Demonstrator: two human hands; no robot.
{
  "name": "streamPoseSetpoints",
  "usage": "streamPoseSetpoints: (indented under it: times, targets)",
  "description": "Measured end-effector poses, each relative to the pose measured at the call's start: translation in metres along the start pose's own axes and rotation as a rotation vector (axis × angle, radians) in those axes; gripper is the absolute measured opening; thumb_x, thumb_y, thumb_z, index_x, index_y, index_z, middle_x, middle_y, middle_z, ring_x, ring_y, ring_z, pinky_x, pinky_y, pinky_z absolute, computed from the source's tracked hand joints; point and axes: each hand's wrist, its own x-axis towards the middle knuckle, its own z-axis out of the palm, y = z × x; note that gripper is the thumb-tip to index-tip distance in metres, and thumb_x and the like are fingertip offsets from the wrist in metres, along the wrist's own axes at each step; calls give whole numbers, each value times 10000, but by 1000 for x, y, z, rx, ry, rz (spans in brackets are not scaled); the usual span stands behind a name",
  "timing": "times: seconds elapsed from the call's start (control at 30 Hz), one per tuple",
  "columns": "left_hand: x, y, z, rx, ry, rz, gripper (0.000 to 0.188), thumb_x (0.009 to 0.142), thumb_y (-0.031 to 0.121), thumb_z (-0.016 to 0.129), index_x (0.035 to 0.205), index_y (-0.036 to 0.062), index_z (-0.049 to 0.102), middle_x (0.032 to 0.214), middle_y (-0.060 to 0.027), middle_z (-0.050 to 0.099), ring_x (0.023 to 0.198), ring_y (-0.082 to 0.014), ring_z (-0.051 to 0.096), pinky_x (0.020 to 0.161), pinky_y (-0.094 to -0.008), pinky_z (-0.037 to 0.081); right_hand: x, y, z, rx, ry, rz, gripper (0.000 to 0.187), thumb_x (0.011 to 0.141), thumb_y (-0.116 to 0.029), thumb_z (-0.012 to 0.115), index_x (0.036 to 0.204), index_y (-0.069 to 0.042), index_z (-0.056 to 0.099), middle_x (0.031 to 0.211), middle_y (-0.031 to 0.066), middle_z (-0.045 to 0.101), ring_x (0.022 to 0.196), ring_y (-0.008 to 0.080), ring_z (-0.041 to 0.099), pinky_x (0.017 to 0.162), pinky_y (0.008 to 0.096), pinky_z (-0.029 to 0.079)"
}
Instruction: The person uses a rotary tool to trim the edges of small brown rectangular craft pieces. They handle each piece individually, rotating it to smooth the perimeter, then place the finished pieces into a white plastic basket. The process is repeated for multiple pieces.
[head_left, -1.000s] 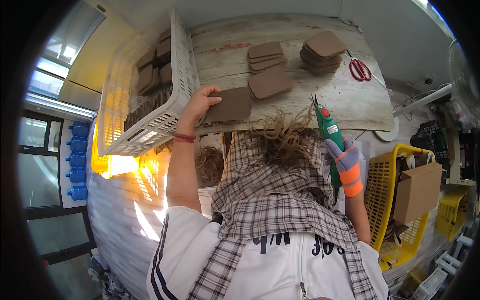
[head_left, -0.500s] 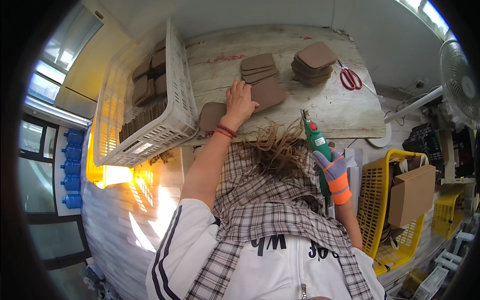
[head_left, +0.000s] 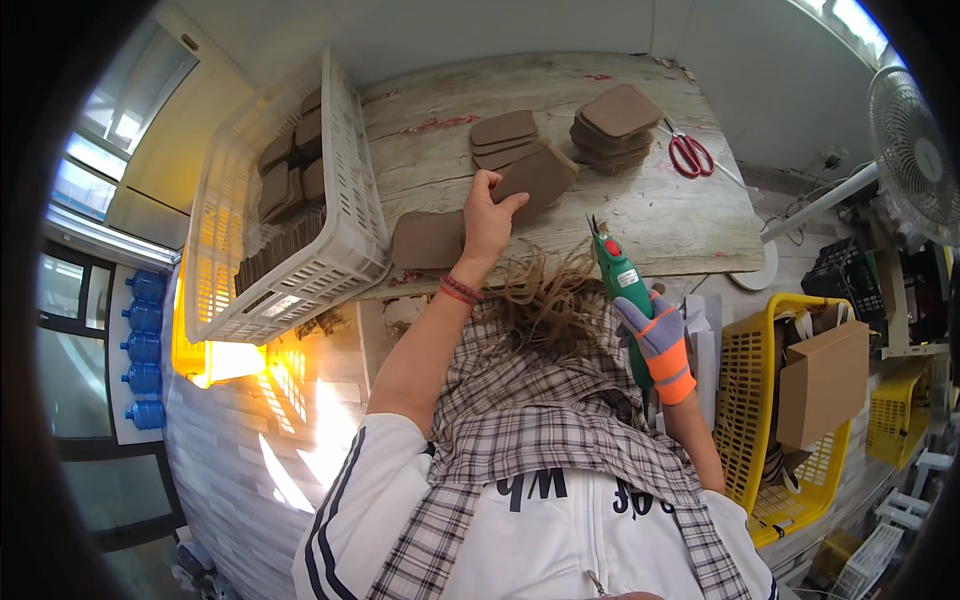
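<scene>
My bare left hand pinches a brown rounded pad between thumb and fingers, tilted up off the wooden table. In my right hand, wearing a grey and orange glove, is a green electric cutter; its pointed blades stand apart from the pad, toward the table's front edge. Left of my left hand, another brown pad lies at the table's front edge. Beyond the held pad are a few overlapping pads. A taller pad stack stands to the right.
A white slatted crate filled with brown pads stands at left. Red-handled scissors lie by the tall stack. Thin brown trimmings heap on my plaid apron. At right are a yellow basket with a cardboard box and a fan.
My left hand has gone from resting on the pad to gripping it and tilting it up off the table. The cutter in my right hand has shifted slightly left.
</scene>
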Motion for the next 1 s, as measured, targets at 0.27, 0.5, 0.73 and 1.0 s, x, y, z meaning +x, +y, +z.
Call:
streamPoseSetpoints:
  times: [0.27,0.5,0.73,1.0]
  targets:
    - [-29,29,53,-1224,78,-277,383,855,-55,563,1213,58,492,1217,-87,542,1127,-238,512,1005,-391,428,-1,-15,7,52,21,-6,396,791,-265,741,1017,10,567,669,13,576,534,70,553,460,209,448]
    - [-36,28,76,-1316,91,-291,441,857,-66,545,1260,78,438,1250,-90,512,1147,-258,502,1025,-395,414,-6,-19,7,103,23,-7,350,796,-242,733,989,-5,562,647,11,565,518,76,544,448,214,435]
    - [-53,20,86,-1314,-17,-335,431,860,-65,537,1257,72,438,1227,-109,525,1129,-271,526,1000,-411,439,-8,-25,5,145,80,-36,319,807,-225,721,980,-13,559,648,25,574,519,88,544,452,220,433]
    - [-74,8,88,-1195,-140,-371,374,851,-71,541,1199,52,478,1192,-101,557,1090,-256,555,961,-406,465,-6,-35,-2,91,114,-58,290,823,-239,703,956,-17,574,633,32,585,519,88,544,460,214,418]
